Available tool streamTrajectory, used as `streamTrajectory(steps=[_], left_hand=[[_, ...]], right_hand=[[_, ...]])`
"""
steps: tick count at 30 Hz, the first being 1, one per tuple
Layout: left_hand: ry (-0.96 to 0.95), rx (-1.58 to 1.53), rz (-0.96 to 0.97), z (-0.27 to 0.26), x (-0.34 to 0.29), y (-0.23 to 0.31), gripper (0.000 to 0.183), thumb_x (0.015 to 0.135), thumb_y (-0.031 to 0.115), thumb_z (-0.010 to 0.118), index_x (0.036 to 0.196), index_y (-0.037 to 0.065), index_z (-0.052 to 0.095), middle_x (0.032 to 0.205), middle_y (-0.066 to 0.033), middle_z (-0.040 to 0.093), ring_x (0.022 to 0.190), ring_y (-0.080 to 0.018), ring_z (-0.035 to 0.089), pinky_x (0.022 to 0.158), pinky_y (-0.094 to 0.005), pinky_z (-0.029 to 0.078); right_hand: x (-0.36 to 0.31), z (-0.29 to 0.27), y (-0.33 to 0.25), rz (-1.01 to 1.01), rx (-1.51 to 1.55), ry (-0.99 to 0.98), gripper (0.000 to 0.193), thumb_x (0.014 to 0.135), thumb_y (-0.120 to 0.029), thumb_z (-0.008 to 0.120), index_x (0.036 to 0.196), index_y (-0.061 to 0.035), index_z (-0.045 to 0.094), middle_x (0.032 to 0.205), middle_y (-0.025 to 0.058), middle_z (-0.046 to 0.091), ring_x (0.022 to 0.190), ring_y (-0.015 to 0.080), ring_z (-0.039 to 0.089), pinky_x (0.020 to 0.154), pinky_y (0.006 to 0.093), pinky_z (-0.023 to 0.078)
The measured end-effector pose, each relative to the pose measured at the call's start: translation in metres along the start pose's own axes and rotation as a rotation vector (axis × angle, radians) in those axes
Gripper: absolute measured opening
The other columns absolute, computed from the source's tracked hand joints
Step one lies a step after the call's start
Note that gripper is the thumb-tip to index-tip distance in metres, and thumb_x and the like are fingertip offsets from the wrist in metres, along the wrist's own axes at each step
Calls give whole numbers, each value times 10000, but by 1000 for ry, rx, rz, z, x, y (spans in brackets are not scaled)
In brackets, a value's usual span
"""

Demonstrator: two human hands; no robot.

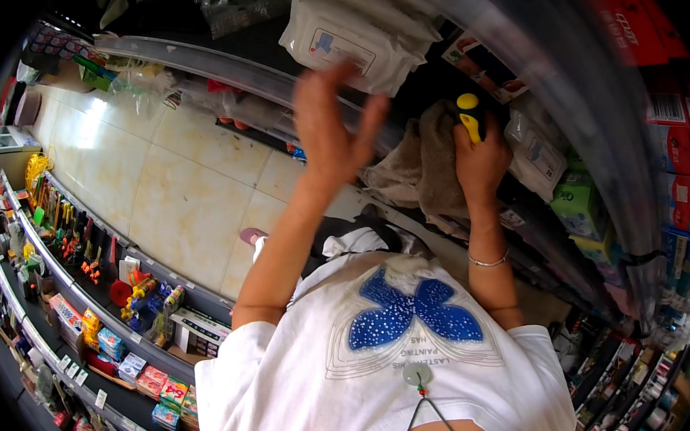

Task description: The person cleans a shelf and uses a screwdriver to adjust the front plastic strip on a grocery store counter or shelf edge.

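From where I stand, the person's left hand (327, 133) is held wide, blurred, its fingertips over the near edge of a white soft packet (354, 42); I cannot tell whether they touch it. The right hand (483, 165) is closed around a yellow-and-black handle (471, 126), whose rounded yellow end points up and away from the person, its long axis tipped slightly to the left; the rest of it is hidden in the grip. A grey-brown cloth (435, 154) hangs bunched just left of that hand. The white packet lies on the shelf (211, 61), its long side running crosswise in front of the person. Farther right sit another white packet (538, 155) and a green package (579, 201); below spreads the tiled floor (194, 179).
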State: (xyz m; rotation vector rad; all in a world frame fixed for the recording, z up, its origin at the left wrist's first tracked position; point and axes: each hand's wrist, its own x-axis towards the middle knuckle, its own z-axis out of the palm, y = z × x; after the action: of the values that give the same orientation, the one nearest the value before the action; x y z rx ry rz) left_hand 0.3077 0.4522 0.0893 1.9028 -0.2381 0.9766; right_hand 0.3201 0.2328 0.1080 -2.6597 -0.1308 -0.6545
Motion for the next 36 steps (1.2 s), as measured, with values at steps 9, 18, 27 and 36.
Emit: streamTrajectory(steps=[9,18,27,36], left_hand=[[-290,-120,-205,39,-65,67,916,656,186,827,1433,68,357,1219,-175,483,1052,-352,555,804,-384,510],[-388,-194,-240,-3,-62,47,781,587,78,757,1319,68,487,1130,-143,582,986,-326,583,815,-360,504],[-222,-516,-681,-97,-86,49,624,729,53,707,1294,39,444,1132,-111,587,1040,-188,582,908,-293,439],[247,-1202,-1012,-183,-99,5,452,927,158,498,1350,23,417,1288,-126,528,1153,-208,526,993,-329,428]], right_hand=[[0,-2,0,-35,165,49,318,761,-208,688,1015,-29,622,809,168,667,732,362,657,617,410,513],[-22,-47,-51,-217,555,-118,187,771,13,655,941,-35,595,800,74,632,720,187,635,676,282,491],[-38,-34,-137,-291,664,-392,177,881,-160,672,980,-39,590,868,89,638,760,205,632,689,300,490],[-41,7,-202,-423,761,-679,295,874,-247,696,1068,-48,598,998,121,625,789,217,647,680,290,501]])
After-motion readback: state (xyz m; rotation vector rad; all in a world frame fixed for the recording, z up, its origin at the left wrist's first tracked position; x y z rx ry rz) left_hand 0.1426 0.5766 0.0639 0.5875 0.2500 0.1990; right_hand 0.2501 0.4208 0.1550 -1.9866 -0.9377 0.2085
